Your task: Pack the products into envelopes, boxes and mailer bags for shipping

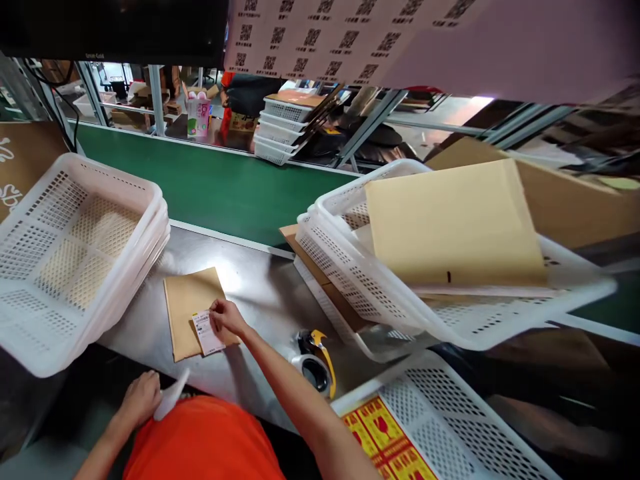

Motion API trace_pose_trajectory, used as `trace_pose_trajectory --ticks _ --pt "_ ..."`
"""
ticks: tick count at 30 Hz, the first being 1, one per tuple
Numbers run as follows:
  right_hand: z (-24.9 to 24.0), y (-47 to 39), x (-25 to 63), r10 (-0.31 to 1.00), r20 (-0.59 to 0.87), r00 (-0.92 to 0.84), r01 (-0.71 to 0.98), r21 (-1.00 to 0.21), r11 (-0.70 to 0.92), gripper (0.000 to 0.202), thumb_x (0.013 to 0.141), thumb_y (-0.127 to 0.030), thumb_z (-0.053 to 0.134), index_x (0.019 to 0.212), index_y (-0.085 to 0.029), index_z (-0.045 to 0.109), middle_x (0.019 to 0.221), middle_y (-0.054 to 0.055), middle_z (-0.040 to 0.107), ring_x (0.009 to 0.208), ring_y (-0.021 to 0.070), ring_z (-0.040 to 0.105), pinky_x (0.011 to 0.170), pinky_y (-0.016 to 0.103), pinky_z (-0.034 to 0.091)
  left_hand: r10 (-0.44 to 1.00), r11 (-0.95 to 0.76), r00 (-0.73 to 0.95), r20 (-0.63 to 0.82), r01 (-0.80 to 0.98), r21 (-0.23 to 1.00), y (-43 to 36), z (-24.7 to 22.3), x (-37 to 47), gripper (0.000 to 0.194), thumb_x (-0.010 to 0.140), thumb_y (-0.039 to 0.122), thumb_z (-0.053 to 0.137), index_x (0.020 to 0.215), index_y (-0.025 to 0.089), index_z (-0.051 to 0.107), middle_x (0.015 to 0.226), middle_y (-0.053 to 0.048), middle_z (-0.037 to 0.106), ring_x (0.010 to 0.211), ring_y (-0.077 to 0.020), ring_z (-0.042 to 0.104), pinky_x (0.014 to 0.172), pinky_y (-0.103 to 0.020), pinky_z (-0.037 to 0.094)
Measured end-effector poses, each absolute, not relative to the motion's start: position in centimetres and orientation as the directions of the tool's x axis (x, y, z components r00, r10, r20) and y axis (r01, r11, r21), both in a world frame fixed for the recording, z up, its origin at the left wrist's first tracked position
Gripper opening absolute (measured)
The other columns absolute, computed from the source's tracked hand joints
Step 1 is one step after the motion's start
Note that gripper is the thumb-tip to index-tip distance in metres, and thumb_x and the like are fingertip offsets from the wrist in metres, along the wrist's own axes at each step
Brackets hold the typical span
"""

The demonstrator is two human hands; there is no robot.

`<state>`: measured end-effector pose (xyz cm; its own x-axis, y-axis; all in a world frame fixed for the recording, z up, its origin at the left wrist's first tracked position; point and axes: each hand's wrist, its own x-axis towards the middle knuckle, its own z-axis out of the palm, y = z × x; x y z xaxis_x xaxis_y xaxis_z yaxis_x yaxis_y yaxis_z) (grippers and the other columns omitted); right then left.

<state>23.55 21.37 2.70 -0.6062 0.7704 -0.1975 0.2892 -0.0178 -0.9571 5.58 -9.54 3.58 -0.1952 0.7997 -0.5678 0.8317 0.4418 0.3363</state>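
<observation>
Head: label [208,338] part-hid under R hand [227,317]

The landmark is the brown envelope [187,297] lying on the metal table [260,293]; the right hand [227,317] touches the white label [207,335] on top of it, while nearer the body than the envelope the left hand [143,395] holds a white paper [171,398]; left of the envelope stand nested white baskets [159,223], right of it a tape dispenser [327,373], and beyond it a green belt [215,187]
</observation>
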Motion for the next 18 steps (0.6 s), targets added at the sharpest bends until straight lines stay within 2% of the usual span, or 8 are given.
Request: trace_pose_trajectory --ticks 2,4,6,8,11,14,16,18 --pt "1.1 21.4 23.1 0.779 -0.198 -0.595 0.332 -0.943 0.014 0.008 0.068 -0.026 0.068 0.069 -0.022 0.062 0.066 -0.001 0.066 0.062 0.0162 0.061 0.059 0.028 0.049 0.863 0.38 -0.167 -0.476 0.836 0.396 -8.7 3.8 7.3 0.027 0.09 0.011 0.043 0.096 0.019 0.068 0.117 -0.015 0.074 0.115 -0.0293 0.068 0.101 -0.041 0.049" --pt "0.1 21.3 23.2 0.782 -0.189 -0.594 0.366 -0.929 0.054 0.005 0.069 -0.025 0.066 0.071 -0.022 0.062 0.068 0.0 0.068 0.064 0.0167 0.061 0.06 0.028 0.049 0.908 0.32 -0.117 -0.402 0.814 0.485 -7.5 3.9 9.3 0.031 0.091 0.011 0.043 0.101 0.021 0.071 0.136 -0.014 0.072 0.13 -0.0282 0.064 0.113 -0.042 0.045" --pt "-0.6 21.1 23.6 0.772 -0.173 -0.612 0.387 -0.916 0.101 0.004 0.072 -0.024 0.064 0.075 -0.022 0.063 0.071 0.001 0.07 0.067 0.0175 0.064 0.061 0.028 0.051 0.941 0.241 -0.032 -0.338 0.764 0.599 -5.9 3.7 11.4 0.035 0.092 0.011 0.045 0.107 0.022 0.074 0.155 -0.011 0.062 0.147 -0.0272 0.053 0.127 -0.043 0.035" --pt "-1.0 21.1 24.0 0.753 -0.15 -0.641 0.397 -0.904 0.158 0.007 0.075 -0.024 0.062 0.081 -0.021 0.065 0.075 0.002 0.072 0.069 0.0179 0.066 0.062 0.028 0.053 0.958 0.143 0.083 -0.275 0.691 0.709 -4.2 3.1 13.3 0.039 0.092 0.011 0.048 0.116 0.021 0.076 0.163 -0.009 0.055 0.156 -0.0284 0.042 0.135 -0.045 0.021" --pt "-1.0 20.8 24.4 0.717 -0.082 -0.692 0.391 -0.878 0.277 0.016 0.082 -0.025 0.061 0.094 -0.019 0.069 0.082 0.003 0.074 0.074 0.019 0.069 0.069 0.031 0.058 0.935 0.085 0.209 -0.285 0.649 0.756 -1.8 2.1 15.2 0.048 0.092 0.01 0.044 0.128 0.016 0.075 0.171 -0.01 0.043 0.163 -0.0291 0.029 0.138 -0.047 0.006" --pt "-0.7 19.4 24.7 0.684 0.03 -0.729 0.362 -0.831 0.422 0.031 0.092 -0.028 0.058 0.118 -0.018 0.07 0.117 0.012 0.076 0.109 0.026 0.071 0.098 0.042 0.059 0.92 0.108 0.212 -0.33 0.672 0.732 -0.6 1.3 15.7 0.052 0.091 0.008 0.041 0.13 0.01 0.074 0.172 -0.015 0.039 0.164 -0.0295 0.024 0.137 -0.049 0.002" --pt "-0.5 17.8 25.0 0.625 0.092 -0.775 0.323 -0.792 0.518 0.039 0.098 -0.03 0.053 0.132 -0.019 0.067 0.144 0.018 0.067 0.135 0.0314 0.06 0.117 0.054 0.047 0.921 0.119 0.195 -0.337 0.683 0.721 -0.5 0.9 15.7 0.051 0.089 0.009 0.045 0.13 0.012 0.074 0.166 -0.015 0.049 0.162 -0.0308 0.03 0.137 -0.048 0.005" --pt "-0.4 16.1 25.5 0.473 0.117 -0.873 0.231 -0.755 0.613 0.045 0.099 -0.035 0.054 0.141 -0.022 0.065 0.155 0.016 0.061 0.146 0.0328 0.053 0.124 0.058 0.037 0.919 0.13 0.183 -0.35 0.697 0.705 -0.5 0.5 15.7 0.051 0.088 0.012 0.048 0.131 0.016 0.075 0.155 -0.015 0.062 0.154 -0.0334 0.045 0.136 -0.048 0.016"
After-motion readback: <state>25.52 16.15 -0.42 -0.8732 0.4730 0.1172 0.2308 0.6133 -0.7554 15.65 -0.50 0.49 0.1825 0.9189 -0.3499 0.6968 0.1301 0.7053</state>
